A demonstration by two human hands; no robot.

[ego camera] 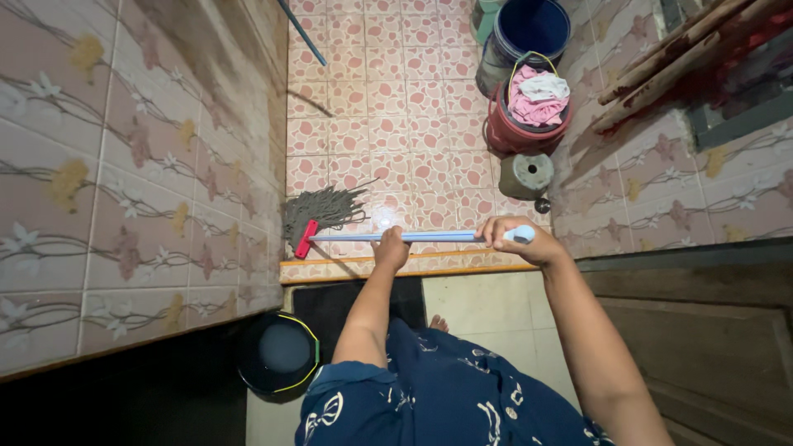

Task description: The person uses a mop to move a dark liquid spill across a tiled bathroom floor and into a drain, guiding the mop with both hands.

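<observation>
At the raised step of a tiled washroom, the right hand (519, 238) clenches the end of a pale blue mop handle (429, 237) and the left hand (391, 248) grasps its middle. The grey mop head (318, 211) lies on the pink floor tiles (396, 107) against the left wall. 2 buckets stand beyond: a red bucket (529, 124) holding pink cloth, a blue bucket (533, 29) behind.

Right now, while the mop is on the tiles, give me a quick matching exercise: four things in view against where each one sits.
Things:
1. grey string mop head
2. pink cloth
3. dark round basin with yellow rim
4. right hand

Places:
a. inside the red bucket
b. on the end of the light blue mop handle
c. against the left tiled wall
d. on the lower floor, below the step

Pairs: 1-c, 2-a, 3-d, 4-b
</observation>
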